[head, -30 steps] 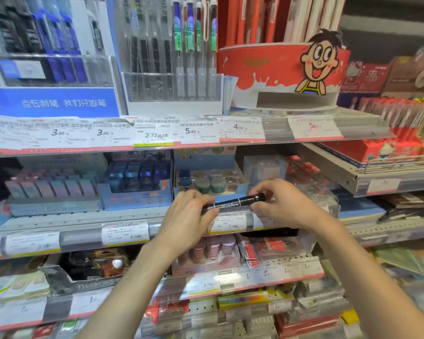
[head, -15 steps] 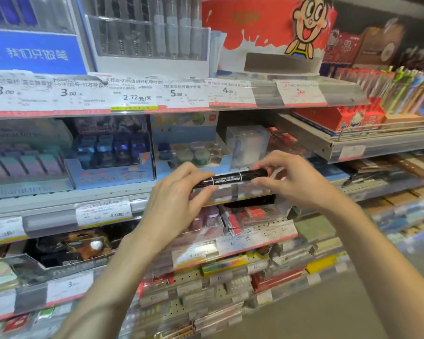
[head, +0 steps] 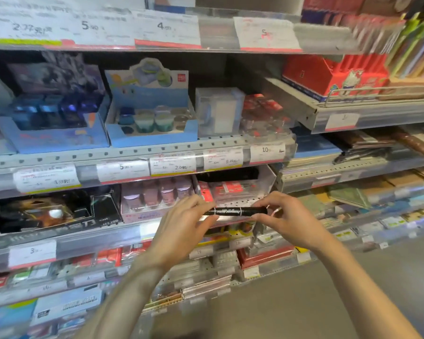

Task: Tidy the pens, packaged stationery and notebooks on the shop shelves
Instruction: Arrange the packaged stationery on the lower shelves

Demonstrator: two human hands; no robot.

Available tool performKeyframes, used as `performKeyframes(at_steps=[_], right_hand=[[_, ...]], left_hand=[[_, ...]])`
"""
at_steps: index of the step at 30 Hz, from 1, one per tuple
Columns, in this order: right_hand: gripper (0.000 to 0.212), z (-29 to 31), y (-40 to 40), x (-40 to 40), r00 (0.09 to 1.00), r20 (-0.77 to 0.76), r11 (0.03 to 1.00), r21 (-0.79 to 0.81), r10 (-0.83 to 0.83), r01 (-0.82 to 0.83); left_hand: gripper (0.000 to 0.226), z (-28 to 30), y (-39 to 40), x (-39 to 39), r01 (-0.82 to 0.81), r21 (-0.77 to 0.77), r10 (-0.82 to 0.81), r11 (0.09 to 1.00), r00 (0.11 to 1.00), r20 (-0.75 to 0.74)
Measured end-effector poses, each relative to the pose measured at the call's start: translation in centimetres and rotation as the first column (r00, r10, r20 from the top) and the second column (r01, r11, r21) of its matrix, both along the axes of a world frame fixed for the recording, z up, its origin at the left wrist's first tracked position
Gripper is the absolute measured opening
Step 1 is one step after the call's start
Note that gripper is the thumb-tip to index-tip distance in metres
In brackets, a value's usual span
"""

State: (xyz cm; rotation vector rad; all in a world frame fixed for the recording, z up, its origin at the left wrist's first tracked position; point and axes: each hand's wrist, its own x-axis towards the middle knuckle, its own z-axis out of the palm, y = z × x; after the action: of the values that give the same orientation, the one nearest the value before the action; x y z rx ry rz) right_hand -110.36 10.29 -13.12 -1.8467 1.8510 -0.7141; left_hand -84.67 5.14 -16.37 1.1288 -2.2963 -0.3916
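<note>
Head view: a person stands close before grey metal shop shelves full of stationery; the picture is partly blurred.
Marker: a black cylindrical marker pen with white print lies level between both hands, in the air in front of the third shelf from the top, not touching it.
Left hand: the left hand pinches the left end of the marker between thumb and fingertips; the other fingers are curled loosely.
Right hand: the right hand pinches the right end of the marker with thumb and forefinger; the palm faces down.
Behind the marker: a clear plastic tray with red packaged items stands on the shelf just behind the pen; a pink display box of small round containers is beside it on the left.
Far left, same shelf: a black display box with dark printed pictures.
Shelf above: a light blue cardboard display box of small round cups, a darker blue display box to its left, and a clear plastic box with white content to its right.
Price labels: white paper price tags with red lower edge sit along the shelf fronts.
Right side: a red printed carton on an upper shelf; flat notebooks lie on the lower shelves, too blurred to describe more.
Floor: grey floor shows at the lower right.
</note>
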Motion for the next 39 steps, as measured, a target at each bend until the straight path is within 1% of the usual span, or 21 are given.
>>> performKeyframes(at_steps=[6,10,13,16,18,20,22,24,27,30,35,39], right_hand=[[0.026,-3.2,-1.5,-3.4,0.997,-0.005,0.995,-0.053,0.081,-0.082],[0.028,-3.8,-2.4,-4.8,0.99,0.0,0.989,-0.041,0.14,-0.14],[0.026,-3.7,-3.0,-5.4,0.995,-0.001,0.993,-0.064,0.097,-0.097],[0.024,-3.8,-3.1,-5.6,1.0,0.021,0.994,-0.11,-0.012,0.014],[0.023,-3.9,-3.3,-5.1,0.994,0.035,0.985,-0.135,-0.1,0.104],[0.025,-4.0,-3.9,-4.1,0.989,0.032,0.976,-0.156,-0.146,0.15],[0.028,-4.1,-4.9,-2.6,0.988,0.015,0.971,-0.182,-0.155,0.155],[0.032,-3.9,-6.2,-1.2,0.985,-0.006,0.963,-0.211,-0.171,0.166],[0.037,-3.9,-8.4,0.0,0.982,-0.025,0.957,-0.233,-0.186,0.175],[0.034,-4.1,-10.3,0.5,0.984,-0.052,0.954,-0.257,-0.173,0.154],[0.034,-4.4,-12.5,1.4,0.982,-0.081,0.973,-0.172,-0.168,0.152],[0.031,-5.2,-13.1,1.1,0.978,-0.114,0.978,-0.134,-0.177,0.162]], left_hand=[[0.042,-1.1,-0.2,-3.5,-0.132,-0.013,0.133,0.991,0.983,0.129],[0.043,-0.7,-1.1,-5.2,-0.179,-0.001,0.177,0.984,0.973,0.151],[0.044,-0.2,-1.5,-6.2,-0.224,-0.007,0.224,0.974,0.968,0.111],[0.051,-0.4,-1.5,-6.7,-0.25,-0.015,0.25,0.968,0.964,0.093],[0.048,-1.0,-1.4,-6.7,-0.23,-0.031,0.232,0.973,0.967,0.109],[0.044,-1.8,-1.6,-6.8,-0.181,-0.044,0.186,0.983,0.97,0.16],[0.045,-2.3,-2.0,-6.9,-0.144,-0.037,0.149,0.989,0.964,0.22],[0.045,-2.5,-2.4,-6.9,-0.131,-0.017,0.131,0.991,0.959,0.25],[0.045,-2.6,-2.8,-6.8,-0.118,0.017,0.11,0.993,0.963,0.246],[0.045,-2.6,-2.9,-6.5,-0.104,0.044,0.091,0.994,0.968,0.233],[0.047,-2.8,-2.9,-6.1,-0.092,0.08,0.073,0.993,0.974,0.215],[0.047,-2.8,-3.2,-5.9,-0.085,0.101,0.063,0.991,0.977,0.203]])
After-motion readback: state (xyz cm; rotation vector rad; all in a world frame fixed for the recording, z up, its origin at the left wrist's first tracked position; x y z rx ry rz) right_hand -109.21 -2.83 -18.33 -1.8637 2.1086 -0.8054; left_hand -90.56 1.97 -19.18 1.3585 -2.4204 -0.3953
